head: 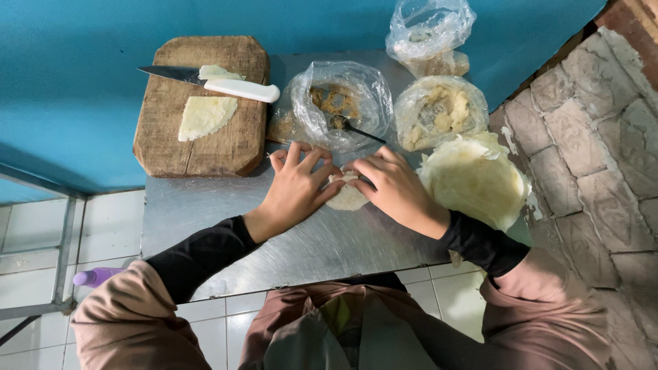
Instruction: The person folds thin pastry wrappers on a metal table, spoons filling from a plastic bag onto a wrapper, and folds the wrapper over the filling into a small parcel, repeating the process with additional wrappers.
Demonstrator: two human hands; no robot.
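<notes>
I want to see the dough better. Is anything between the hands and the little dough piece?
No. Both the left hand and the right hand already touch the dough piece on the metal table, fingers folded over its top edge. Nothing lies between them.

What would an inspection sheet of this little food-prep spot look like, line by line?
Surface: metal table, smeared.
Job's things: pale wrapper under both hands; wrapper stack at right.
Clutter: wooden board with knife and a cut wrapper piece; three plastic bags, the middle bag holding a spoon.
Hands: left hand and right hand pressing on the wrapper.
Cables: nothing seen.
Surroundings: blue wall, white floor tiles, stone paving at right.
</notes>
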